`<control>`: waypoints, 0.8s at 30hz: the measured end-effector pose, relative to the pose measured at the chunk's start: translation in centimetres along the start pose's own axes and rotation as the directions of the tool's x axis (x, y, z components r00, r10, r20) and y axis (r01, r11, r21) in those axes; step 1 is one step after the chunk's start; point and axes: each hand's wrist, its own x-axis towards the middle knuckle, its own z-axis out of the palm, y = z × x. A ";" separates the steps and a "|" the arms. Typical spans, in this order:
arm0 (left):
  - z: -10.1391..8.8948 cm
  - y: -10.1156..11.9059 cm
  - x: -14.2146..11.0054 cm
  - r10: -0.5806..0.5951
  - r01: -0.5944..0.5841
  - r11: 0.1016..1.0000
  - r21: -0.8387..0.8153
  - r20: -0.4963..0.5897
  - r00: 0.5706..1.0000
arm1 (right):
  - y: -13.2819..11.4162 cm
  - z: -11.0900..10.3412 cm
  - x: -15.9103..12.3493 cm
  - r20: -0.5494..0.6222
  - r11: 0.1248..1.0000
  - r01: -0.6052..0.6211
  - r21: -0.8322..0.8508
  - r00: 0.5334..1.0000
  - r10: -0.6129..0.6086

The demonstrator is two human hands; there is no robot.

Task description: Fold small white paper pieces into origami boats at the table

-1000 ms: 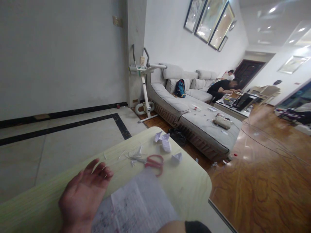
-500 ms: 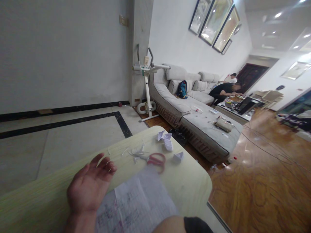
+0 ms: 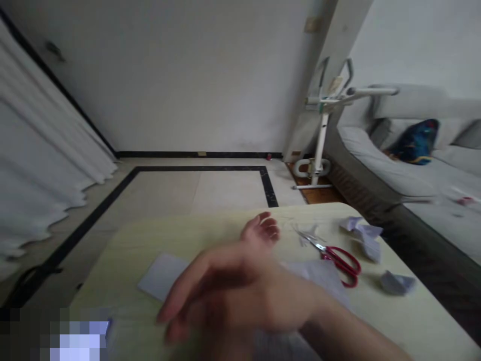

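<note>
Bare R hand (image 3: 248,278): forearm in from lower R, crosses in front of the other arm, fingers angled L + down, tips closest to the plain white flat paper piece (image 3: 162,277) but apart from it in view. Motion blur + underside hidden, so can't tell if R grip has anything. Bare L hand (image 3: 262,229): beyond R wrist, palm up, fingers loosely curled, nothing seen in it, i.e. released. L wrist hidden behind R hand. Table contact: can't tell for either.

Surface: pale-yellow wood-grain table (image 3: 394,323), rounded far corner on R. White paper piece on L half. Thin whitish paper sheet (image 3: 319,275) lies partly behind R forearm, showing on both sides of it. Red-handled metal scissors (image 3: 341,264) just past sheet, blades slightly apart, tips pointing far-L. Thin white paper strips (image 3: 313,237) around blades. Small folded white papers (image 3: 368,241) along R edge: cluster further back, one nearer.

Room: plain grey-white wall (image 3: 206,75) ahead w/ black baseboard; pale tile floor (image 3: 169,193) w/ black border strip. White pleated curtain (image 3: 33,150) far L. White metal exercise machine (image 3: 321,143) back R, next to light-grey upholstered sofa (image 3: 432,220) w/ dark-blue bag (image 3: 417,143) on it, blurry. Lower-L corner pixelated, no ID.
</note>
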 end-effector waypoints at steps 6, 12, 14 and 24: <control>0.1 -0.3 0.4 0.002 -0.008 0.994 -0.111 -0.053 0.999 | 6.2 -1.1 4.4 -0.267 0.732 -0.187 -0.655 0.964 0.007; 0.0 -0.1 0.3 0.032 -0.031 0.987 -0.160 0.005 0.999 | 10.2 1.2 8.0 -0.137 0.319 -0.168 -0.933 0.984 0.117; 0.1 0.0 0.2 0.041 -0.041 0.985 -0.168 0.001 0.999 | 11.0 1.5 9.1 -0.065 0.261 -0.085 -0.962 0.994 0.083; -0.1 0.1 0.3 0.032 -0.031 0.979 -0.203 -0.002 0.999 | 14.5 -0.1 10.5 0.053 0.242 0.029 -0.970 0.994 0.095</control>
